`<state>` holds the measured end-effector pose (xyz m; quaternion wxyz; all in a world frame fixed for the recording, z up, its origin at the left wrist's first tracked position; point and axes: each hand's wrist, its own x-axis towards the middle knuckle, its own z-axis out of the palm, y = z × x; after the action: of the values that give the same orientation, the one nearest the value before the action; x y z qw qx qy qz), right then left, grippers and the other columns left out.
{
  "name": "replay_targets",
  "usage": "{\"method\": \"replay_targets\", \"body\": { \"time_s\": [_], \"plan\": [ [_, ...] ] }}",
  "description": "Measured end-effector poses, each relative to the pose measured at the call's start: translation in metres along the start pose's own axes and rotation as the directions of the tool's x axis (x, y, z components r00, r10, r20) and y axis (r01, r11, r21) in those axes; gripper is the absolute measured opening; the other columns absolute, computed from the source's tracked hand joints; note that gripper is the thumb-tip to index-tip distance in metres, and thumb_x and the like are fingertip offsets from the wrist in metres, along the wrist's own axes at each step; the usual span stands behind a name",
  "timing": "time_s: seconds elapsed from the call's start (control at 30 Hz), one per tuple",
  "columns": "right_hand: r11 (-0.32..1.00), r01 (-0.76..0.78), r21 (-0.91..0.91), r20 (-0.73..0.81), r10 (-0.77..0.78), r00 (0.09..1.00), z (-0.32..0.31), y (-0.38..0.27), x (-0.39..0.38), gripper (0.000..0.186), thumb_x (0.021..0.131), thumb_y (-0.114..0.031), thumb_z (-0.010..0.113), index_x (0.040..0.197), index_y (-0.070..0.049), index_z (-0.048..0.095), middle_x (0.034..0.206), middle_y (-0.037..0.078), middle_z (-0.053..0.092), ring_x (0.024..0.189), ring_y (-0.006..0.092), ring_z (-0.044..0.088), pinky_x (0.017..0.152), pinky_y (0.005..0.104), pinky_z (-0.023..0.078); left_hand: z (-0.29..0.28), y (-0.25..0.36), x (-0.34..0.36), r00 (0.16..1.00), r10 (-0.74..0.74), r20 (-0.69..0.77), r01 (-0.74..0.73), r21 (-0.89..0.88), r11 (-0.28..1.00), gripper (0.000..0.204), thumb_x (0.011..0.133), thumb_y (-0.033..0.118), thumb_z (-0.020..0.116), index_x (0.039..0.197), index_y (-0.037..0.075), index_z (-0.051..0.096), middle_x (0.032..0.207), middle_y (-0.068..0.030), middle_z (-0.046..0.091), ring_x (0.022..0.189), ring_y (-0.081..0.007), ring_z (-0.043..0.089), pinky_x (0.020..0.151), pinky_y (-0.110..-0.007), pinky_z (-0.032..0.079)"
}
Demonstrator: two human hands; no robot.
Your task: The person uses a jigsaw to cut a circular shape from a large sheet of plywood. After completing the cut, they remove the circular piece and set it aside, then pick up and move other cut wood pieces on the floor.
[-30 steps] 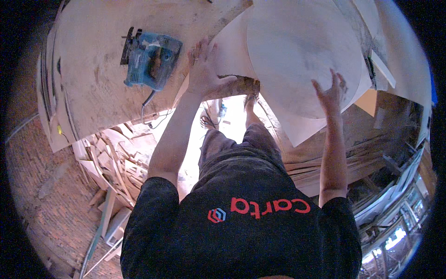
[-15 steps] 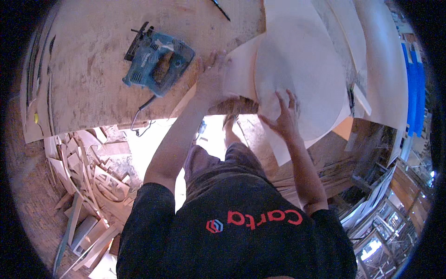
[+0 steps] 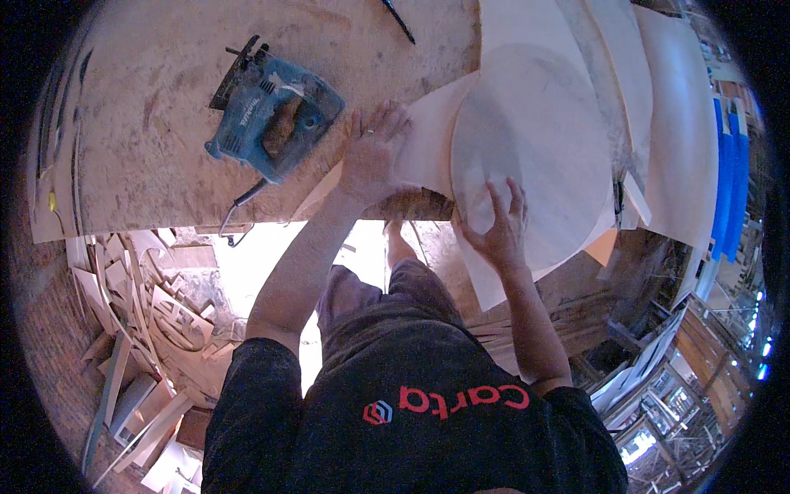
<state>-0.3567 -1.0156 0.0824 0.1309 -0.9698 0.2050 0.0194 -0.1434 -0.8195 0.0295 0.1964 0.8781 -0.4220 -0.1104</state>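
An oval pale wooden panel (image 3: pixel 551 140) lies on thin pale sheets at the right of the workbench. My right hand (image 3: pixel 500 230) rests on its near left part, fingers spread and the thumb apart near the panel's edge. My left hand (image 3: pixel 374 156) lies with fingers extended on the bench, beside the left end of a pale sheet (image 3: pixel 432 119) that runs under the panel. Left of that hand, a teal jigsaw (image 3: pixel 284 111) lies on its side, its cord trailing over the bench's front edge. No tool is in either hand.
The dusty workbench (image 3: pixel 156 107) carries a thin dark rod-like tool (image 3: pixel 399 20) at the far side and curved sheets (image 3: pixel 679 107) at right. Wood offcuts (image 3: pixel 148 305) are heaped on the floor at left. Blue strips (image 3: pixel 728 181) stand beyond the right edge.
My right hand has slid slightly toward me on the oval panel. My left hand has settled and shows more sharply. The whole view has shifted a little.
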Motion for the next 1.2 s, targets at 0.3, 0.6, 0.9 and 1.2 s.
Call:
{"method": "replay_targets", "body": {
  "time_s": [0.3, 0.6, 0.9, 1.2],
  "plan": [
    [0.999, 0.037, 0.015, -0.032, -0.037, 0.999, -0.001, -0.003, 0.004, 0.089, 0.069, -0.035, 0.089, 0.146, -0.013, 0.049, 0.152, 0.025, 0.034, 0.141, 0.0503, 0.034, 0.114, 0.0614, 0.034, 0.005, -0.004, -0.001, 0.998, 0.041, -0.043, -0.04, 0.027, 0.999, 0.109, 0.06, 0.062, 0.085, 0.148, 0.009, 0.049, 0.16, -0.0079, 0.038, 0.153, -0.0307, 0.024, 0.124, -0.06, 0.011],
    [0.999, 0.038, -0.008, -0.007, -0.038, 0.999, -0.003, -0.002, 0.005, 0.089, 0.07, -0.038, 0.089, 0.145, -0.012, 0.05, 0.15, 0.026, 0.035, 0.141, 0.0492, 0.034, 0.114, 0.0593, 0.035, 0.003, -0.003, -0.006, 0.998, 0.044, -0.046, -0.045, -0.033, 0.998, 0.114, 0.056, 0.066, 0.084, 0.149, 0.01, 0.049, 0.159, -0.0055, 0.038, 0.154, -0.0284, 0.022, 0.124, -0.06, 0.008],
    [1.0, 0.006, 0.016, 0.0, -0.006, 1.0, -0.005, -0.007, 0.006, 0.088, 0.07, -0.036, 0.088, 0.145, -0.013, 0.05, 0.15, 0.026, 0.035, 0.141, 0.049, 0.034, 0.115, 0.0592, 0.035, 0.009, -0.004, -0.009, 1.0, 0.019, -0.011, -0.02, -0.079, 0.997, 0.118, 0.057, 0.073, 0.081, 0.153, 0.014, 0.045, 0.161, -0.0047, 0.035, 0.156, -0.0272, 0.018, 0.125, -0.06, 0.005],
    [1.0, 0.008, -0.028, -0.002, -0.008, 1.0, 0.001, -0.001, 0.004, 0.085, 0.071, -0.038, 0.086, 0.145, -0.014, 0.051, 0.152, 0.027, 0.036, 0.142, 0.0498, 0.032, 0.115, 0.0597, 0.033, 0.014, -0.006, -0.006, 0.999, 0.053, -0.008, -0.053, 0.063, 0.997, 0.117, 0.059, 0.066, 0.084, 0.154, 0.012, 0.043, 0.162, -0.0073, 0.033, 0.156, -0.03, 0.015, 0.123, -0.065, 0.004]
  ]
}}
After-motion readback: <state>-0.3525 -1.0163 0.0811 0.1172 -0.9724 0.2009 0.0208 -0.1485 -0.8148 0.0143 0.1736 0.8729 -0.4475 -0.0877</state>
